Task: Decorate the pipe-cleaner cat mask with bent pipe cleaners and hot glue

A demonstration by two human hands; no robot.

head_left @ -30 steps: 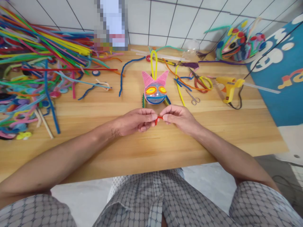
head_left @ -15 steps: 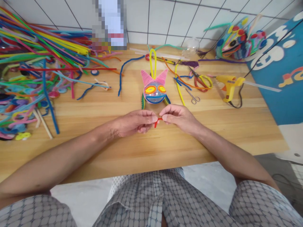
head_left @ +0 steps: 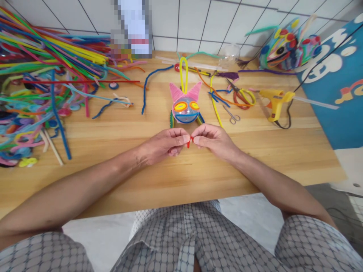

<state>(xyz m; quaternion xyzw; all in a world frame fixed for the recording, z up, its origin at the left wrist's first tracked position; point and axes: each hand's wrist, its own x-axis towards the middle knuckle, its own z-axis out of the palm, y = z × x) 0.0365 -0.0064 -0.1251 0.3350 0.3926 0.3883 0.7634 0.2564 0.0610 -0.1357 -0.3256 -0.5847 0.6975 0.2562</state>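
Observation:
A short red pipe cleaner (head_left: pixel 188 144) is pinched between my two hands, bent, with one end pointing down. My left hand (head_left: pixel 172 141) grips it between thumb and forefinger. On the other side my right hand (head_left: pixel 208 138) pinches it the same way, the fingertips of both hands almost meeting. Just beyond them sits a craft figure (head_left: pixel 186 111) with a clear round body, pink pointed ears, yellow-and-orange eyes, a blue mouth line and a tall yellow loop on top. Its lower part is partly hidden behind my hands.
Heaps of coloured pipe cleaners (head_left: pixel 65 49) cover the left side. To the right lie scissors (head_left: pixel 244 96), small metal scissors (head_left: pixel 233 118) and a yellow glue gun (head_left: pixel 275 102) with its cord. A colourful fish-like craft (head_left: pixel 279 53) stands at the back right. The wooden table's (head_left: pixel 170 181) front edge is near my body.
My hands have come closer together and slightly away from me. The red pipe cleaner between them is now bent more sharply.

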